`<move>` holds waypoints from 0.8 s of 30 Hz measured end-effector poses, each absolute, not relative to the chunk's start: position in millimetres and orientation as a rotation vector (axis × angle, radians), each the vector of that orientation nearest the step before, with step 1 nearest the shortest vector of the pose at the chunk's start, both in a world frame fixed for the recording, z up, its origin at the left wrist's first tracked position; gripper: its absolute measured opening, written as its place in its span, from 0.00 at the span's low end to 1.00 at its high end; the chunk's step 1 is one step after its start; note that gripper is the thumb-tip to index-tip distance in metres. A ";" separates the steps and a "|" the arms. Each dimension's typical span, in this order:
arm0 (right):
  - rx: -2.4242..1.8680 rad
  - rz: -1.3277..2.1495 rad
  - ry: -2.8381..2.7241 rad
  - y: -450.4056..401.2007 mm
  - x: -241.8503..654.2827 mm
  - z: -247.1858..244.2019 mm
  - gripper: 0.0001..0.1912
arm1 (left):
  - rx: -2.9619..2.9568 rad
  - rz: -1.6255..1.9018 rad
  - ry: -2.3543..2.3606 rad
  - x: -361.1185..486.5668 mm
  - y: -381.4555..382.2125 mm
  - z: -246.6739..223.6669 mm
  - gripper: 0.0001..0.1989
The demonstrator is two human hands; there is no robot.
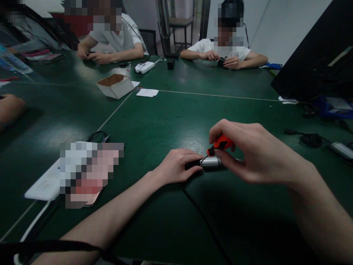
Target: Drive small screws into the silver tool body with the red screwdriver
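My left hand point(180, 164) holds the black end of a soldering-iron-like tool with a silver metal barrel point(210, 162), lying low over the green table. Between the thumb and fingers of my right hand point(245, 151) is an orange and black screwdriver point(221, 142). Its thin shaft slants down to the left, and the tip meets the tool near where black joins silver. The exact contact point is too small to make out. A black cable point(205, 221) runs from below my left hand toward the front edge.
A white power strip point(41, 184) and a pink phone point(93, 176) lie at the left. Farther back are an open box point(117, 86) and a paper slip point(147, 92). Black cables point(311, 140) lie at the right. Other people sit across the table and at the left.
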State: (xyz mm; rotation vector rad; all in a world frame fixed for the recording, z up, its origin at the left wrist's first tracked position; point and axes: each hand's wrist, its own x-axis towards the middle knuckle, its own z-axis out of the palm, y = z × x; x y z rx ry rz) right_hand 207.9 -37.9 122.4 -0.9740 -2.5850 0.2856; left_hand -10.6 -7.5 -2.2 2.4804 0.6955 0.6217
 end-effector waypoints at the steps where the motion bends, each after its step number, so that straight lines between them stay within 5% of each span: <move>1: -0.979 0.275 -2.582 -37.5 207.7 121.6 0.12 | 2.481 0.626 0.697 -10.6 -7.7 -2.0 0.12; 10: -1.078 -0.364 -2.520 -32.6 207.7 111.8 0.15 | 2.517 0.626 0.716 -10.6 -8.8 0.8 0.12; 17: -0.993 0.145 -2.525 -30.2 209.5 115.8 0.14 | 2.504 0.636 0.706 -10.7 -8.3 -1.0 0.13; 24: -1.004 0.160 -2.510 -30.8 209.5 113.2 0.16 | 2.493 0.607 0.712 -10.6 -8.3 1.4 0.13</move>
